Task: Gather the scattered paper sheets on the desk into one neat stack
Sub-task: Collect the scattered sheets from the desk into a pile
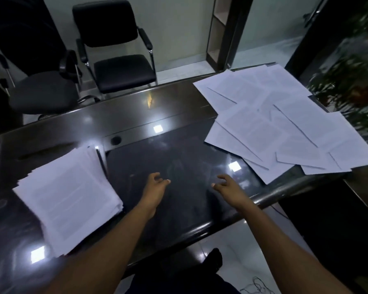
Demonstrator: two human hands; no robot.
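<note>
The fingers of both hands are loosely spread, with nothing held. The scattered sheets are spread ahead and rightward, nearer the right hand than the left hand; the stack lies leftward.

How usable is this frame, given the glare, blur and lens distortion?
Head view: the room is dim; square ceiling-light reflections glare off the glossy dark desk, one beside the scattered sheets. Print on the paper stack is too blurred to read, and the plant at right is smeared. Wide-angle distortion bows the desk edges. Left hand and right hand stay reasonably sharp.
</note>
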